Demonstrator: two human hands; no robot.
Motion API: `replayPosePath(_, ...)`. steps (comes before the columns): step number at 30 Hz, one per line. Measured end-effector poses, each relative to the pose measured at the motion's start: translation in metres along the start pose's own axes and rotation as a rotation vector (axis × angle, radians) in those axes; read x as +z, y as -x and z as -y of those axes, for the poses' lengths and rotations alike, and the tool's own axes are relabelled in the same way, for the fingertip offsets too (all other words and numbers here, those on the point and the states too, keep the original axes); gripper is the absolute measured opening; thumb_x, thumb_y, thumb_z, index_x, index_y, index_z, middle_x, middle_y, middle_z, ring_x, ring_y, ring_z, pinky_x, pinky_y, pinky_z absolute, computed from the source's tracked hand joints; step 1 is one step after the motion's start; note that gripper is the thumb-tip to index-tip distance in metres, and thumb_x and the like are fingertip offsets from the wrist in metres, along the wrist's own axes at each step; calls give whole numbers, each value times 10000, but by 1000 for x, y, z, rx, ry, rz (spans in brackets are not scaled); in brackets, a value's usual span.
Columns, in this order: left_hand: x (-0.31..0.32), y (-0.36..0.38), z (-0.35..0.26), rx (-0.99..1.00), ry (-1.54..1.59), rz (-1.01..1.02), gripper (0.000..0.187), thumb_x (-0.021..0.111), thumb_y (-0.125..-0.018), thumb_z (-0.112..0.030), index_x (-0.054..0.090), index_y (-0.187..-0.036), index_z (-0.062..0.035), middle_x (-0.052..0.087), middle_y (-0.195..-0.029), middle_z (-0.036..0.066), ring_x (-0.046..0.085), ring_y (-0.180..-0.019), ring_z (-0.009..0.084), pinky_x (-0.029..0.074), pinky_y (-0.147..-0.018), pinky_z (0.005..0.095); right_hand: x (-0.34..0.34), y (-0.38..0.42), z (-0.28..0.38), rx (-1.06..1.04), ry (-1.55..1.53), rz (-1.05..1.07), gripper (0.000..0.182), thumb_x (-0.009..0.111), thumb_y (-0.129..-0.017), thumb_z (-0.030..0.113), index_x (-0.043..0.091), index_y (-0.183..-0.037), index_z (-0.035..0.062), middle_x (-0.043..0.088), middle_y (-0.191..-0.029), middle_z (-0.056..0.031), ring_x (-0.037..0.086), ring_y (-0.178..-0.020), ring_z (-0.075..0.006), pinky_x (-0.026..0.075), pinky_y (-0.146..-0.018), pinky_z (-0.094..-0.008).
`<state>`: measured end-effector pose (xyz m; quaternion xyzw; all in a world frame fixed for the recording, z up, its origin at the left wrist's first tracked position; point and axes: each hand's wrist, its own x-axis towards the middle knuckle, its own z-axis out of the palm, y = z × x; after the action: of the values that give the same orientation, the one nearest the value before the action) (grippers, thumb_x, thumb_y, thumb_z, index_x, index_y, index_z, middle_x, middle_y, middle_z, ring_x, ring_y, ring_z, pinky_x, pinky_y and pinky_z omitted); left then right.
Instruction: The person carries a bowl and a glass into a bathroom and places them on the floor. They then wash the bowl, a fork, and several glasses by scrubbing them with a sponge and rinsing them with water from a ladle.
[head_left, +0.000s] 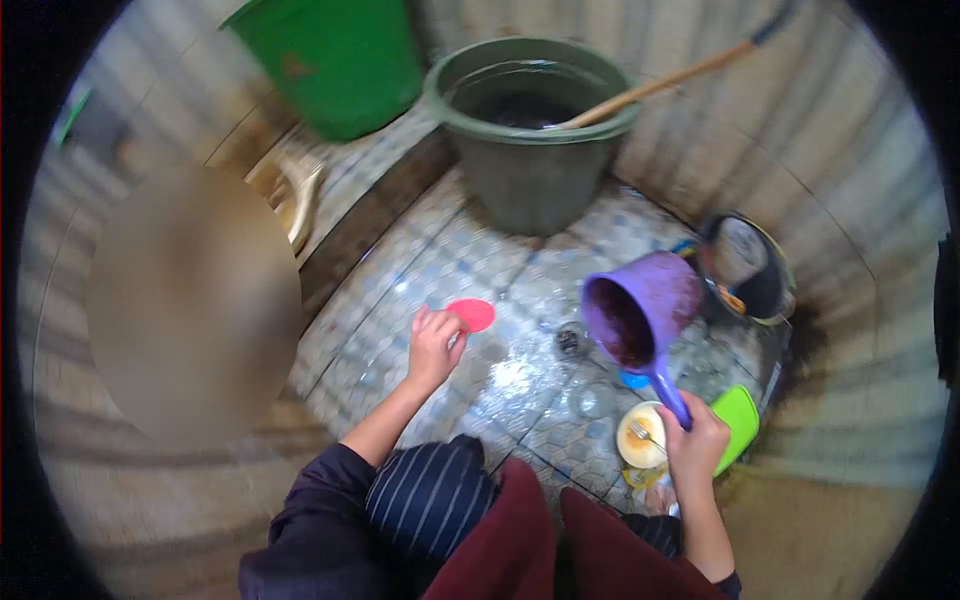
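My left hand (435, 350) holds a small round pink lid or dish (471, 315) by its edge, above the wet tiled floor. In my right hand (695, 437) is the handle of a purple dipper (655, 300), its dark opening tilted toward me and the left. Below the dipper, a white bowl (641, 435) with a fork and some yellowish content sits near my right hand. Just beyond that hand lies a green plastic container (738, 425). Glasses (592, 400) and a dark scouring pad (568, 343) are on the floor between my hands.
A large grey-green bucket of water (540, 185) with a wooden handle (655, 88) leaning in it stands at the back. Left of it, a green bucket (350, 70) rests on a raised ledge (380, 180). A black bucket (770, 285) stands at the right wall.
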<state>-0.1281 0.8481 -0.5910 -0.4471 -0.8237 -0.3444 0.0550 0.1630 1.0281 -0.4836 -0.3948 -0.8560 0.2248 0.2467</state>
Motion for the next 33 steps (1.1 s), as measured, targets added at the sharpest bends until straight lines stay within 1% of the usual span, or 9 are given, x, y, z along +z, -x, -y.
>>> replayPosePath(1, -14, 23, 13, 115, -316, -75, 118, 597, -609, -49, 519, -685, -96, 540, -759, 43, 516, -805, 201, 333, -849, 405, 4, 0, 0, -34, -3, 11, 222, 675, -600, 81, 588, -789, 3, 588, -708, -143, 575, -606, -268, 442, -553, -308)
replayPosePath(5, -40, 108, 77, -231, -588, -226, 139, 619, -595, -80, 524, -690, -115, 535, -735, 26, 508, -774, 201, 265, -904, 447, 18, 4, 0, -62, -26, 79, 213, 675, -604, 79, 580, -775, -6, 577, -679, -142, 558, -575, -271, 429, -537, -313)
replayPosePath(7, -47, 127, 100, -305, -660, -199, 148, 625, -594, -93, 524, -699, -117, 531, -737, 29, 503, -772, 202, 258, -908, 455, 23, 4, 0, -70, -21, 93, 212, 676, -604, 79, 577, -770, -9, 574, -671, -142, 553, -569, -271, 426, -534, -314)
replayPosePath(9, -46, 140, 114, -369, -727, -170, 158, 630, -593, -106, 524, -709, -118, 527, -739, 32, 499, -771, 203, 252, -913, 463, 28, 3, 0, -180, -34, 71, 208, 663, -620, 50, 566, -780, -41, 563, -640, -134, 536, -524, -194, 408, -494, -268)
replayPosePath(12, -44, 141, 120, -410, -726, -111, 178, 629, -596, -114, 523, -739, -120, 520, -762, 31, 490, -782, 203, 238, -920, 478, 31, 2, 5, -118, -28, 117, 214, 681, -606, 85, 575, -762, -15, 575, -672, -148, 558, -584, -269, 427, -538, -320)
replayPosePath(20, -58, 142, 117, -545, -951, -175, 193, 598, -611, -98, 559, -795, -142, 507, -785, 3, 476, -804, 203, 173, -933, 538, 33, 0, 6, -107, -40, 83, 222, 687, -603, 88, 572, -759, -20, 571, -648, -135, 551, -552, -249, 419, -506, -295)
replayPosePath(27, -57, 148, 112, -584, -880, -14, 355, 598, -559, -166, 568, -913, -172, 488, -924, 63, 436, -909, 250, 98, -955, 542, 34, 0, 7, -46, -90, 119, 218, 686, -613, 84, 578, -774, -15, 574, -649, -128, 553, -539, -222, 423, -509, -283)
replayPosePath(30, -46, 132, 95, -560, -721, -258, 547, 540, -538, -152, 456, -1078, -119, 335, -1187, 149, 309, -1105, 297, 85, -942, 549, 31, 2, 10, -9, -91, 150, 246, 696, -607, 109, 584, -789, -14, 584, -672, -136, 575, -573, -226, 440, -536, -279)
replayPosePath(33, 6, 104, 73, -255, -367, -168, 531, 542, -545, -146, 462, -1069, -107, 368, -1158, 147, 307, -1105, 315, 121, -929, 533, 27, 3, 10, 23, -130, 154, 261, 699, -605, 130, 590, -799, -8, 594, -691, -129, 590, -598, -219, 448, -549, -274)
